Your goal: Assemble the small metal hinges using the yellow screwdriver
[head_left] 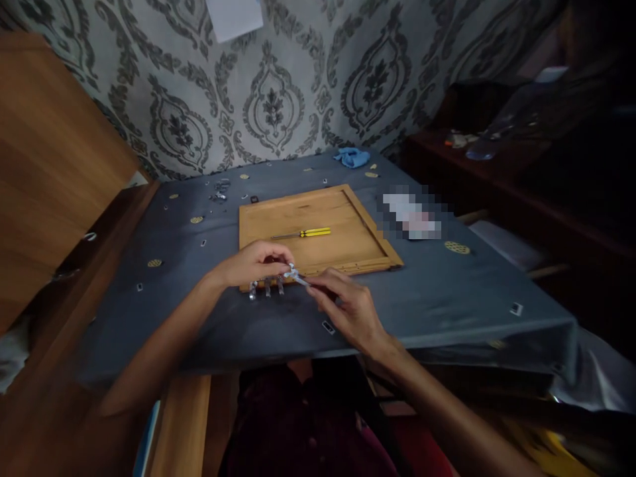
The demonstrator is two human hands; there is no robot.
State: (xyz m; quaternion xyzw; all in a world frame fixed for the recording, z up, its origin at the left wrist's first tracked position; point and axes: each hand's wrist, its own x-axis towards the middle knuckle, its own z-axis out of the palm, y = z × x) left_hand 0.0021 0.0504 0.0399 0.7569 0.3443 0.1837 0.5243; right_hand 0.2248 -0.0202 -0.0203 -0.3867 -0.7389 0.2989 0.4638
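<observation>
My left hand (261, 262) is closed, its thumb and fingers pinching a small silver metal hinge (294, 273) over the near edge of a wooden cabinet door (368, 248). From the other side, my right hand (348, 308) grips the lower right end of the same hinge between thumb and fingers. Several similar metal pieces (267, 287) sit along the door's near left edge, just below my left hand. A yellow-and-black screwdriver (313, 232) lies across the door panel, beyond both hands, its shaft pointing left.
The door rests on a table with a dark grey cloth (447, 305). Loose metal parts (218, 192) lie at the back left, a blue cloth (352, 157) at the back. A blurred-out item (412, 215) is right of the door. A wooden cabinet (59, 152) stands left.
</observation>
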